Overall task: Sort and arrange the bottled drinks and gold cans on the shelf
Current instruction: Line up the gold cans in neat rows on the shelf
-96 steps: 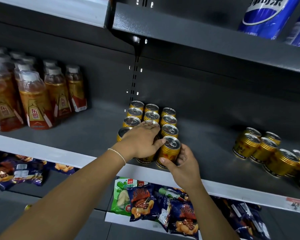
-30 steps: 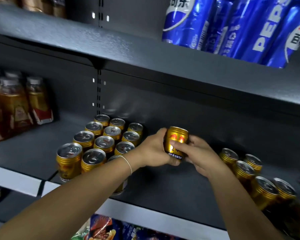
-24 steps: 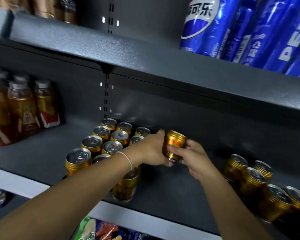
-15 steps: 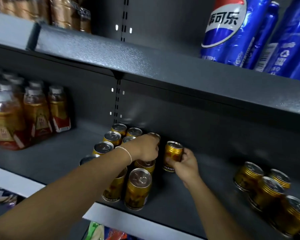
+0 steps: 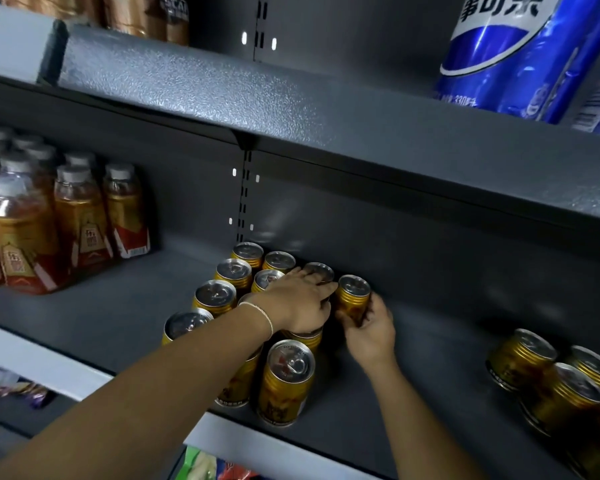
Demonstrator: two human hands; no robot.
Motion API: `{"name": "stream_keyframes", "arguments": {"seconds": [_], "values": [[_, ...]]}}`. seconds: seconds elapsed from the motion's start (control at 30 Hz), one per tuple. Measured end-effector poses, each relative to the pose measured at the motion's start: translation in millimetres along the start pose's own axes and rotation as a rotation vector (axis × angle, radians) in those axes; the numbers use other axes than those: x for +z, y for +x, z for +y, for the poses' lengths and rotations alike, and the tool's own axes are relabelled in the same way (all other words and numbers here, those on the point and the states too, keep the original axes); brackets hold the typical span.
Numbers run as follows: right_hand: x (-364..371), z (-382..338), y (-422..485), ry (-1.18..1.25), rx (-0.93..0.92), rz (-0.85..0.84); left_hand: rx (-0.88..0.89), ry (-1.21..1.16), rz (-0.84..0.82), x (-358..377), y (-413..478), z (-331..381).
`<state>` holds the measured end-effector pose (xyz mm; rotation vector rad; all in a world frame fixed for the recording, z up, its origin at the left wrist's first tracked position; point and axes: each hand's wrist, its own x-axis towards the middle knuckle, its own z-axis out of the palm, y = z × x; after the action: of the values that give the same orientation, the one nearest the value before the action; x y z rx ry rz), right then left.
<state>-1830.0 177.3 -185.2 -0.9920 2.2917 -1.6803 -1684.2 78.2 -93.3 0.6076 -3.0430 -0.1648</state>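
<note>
Surface: dark grey speckled metal shelf (image 5: 118, 306) with a pale front rail (image 5: 42, 362), set in a grey steel rack. A second grey shelf (image 5: 222, 95) runs overhead. Light is dim. Landmark for all positions is the block of gold cans (image 5: 234, 271) with silver pull-tab lids, standing upright in close rows at mid-shelf.

Far left of the block, well apart: clear plastic bottles of amber drink (image 5: 77, 216), white caps, red-and-gold labels, packed together upright. Above these, on the overhead shelf: brown containers (image 5: 129, 12), cut off by the frame. Below and left of the block, on a lower level: dark snack packets (image 5: 11, 386), blurred.

At the block: the left hand (image 5: 298, 303), with a thin pale bracelet (image 5: 262, 317) at the wrist, lies palm-down across the lids of the right-hand column. Its fingers are fairly straight and reach the rearmost lid; nothing shows clasped in it.

Just beside the block's rear right corner: a single gold can (image 5: 353, 296), ribbed shoulder, upright, near the back wall. The right hand (image 5: 369, 332) wraps its fingers round the can's lower body; the base is hidden.

Well to the right of the block: a loose group of gold cans (image 5: 548, 379), same type, standing close together. Above and right, on the overhead shelf: tall blue cola cans (image 5: 492, 57), white-and-blue logo.
</note>
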Motion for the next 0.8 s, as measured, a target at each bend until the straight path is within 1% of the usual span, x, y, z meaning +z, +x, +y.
{"name": "stream_keyframes", "arguments": {"seconds": [0.2, 0.37, 0.57, 0.8], "values": [[-0.2, 0.3, -2.0, 0.033, -0.026, 0.057, 0.003, 0.004, -0.007, 2.2, 1.4, -0.3], [-0.5, 0.6, -1.0, 0.039, -0.043, 0.058, -0.001, 0.010, -0.009, 3.0, 3.8, -1.7], [-1.5, 0.6, -3.0, 0.027, -0.065, 0.010, 0.007, 0.005, 0.004, 6.4, 5.0, -4.6], [-0.9, -0.3, -4.1, -0.003, -0.066, 0.019, 0.002, 0.008, 0.004, 5.9, 4.5, -3.6]]}}
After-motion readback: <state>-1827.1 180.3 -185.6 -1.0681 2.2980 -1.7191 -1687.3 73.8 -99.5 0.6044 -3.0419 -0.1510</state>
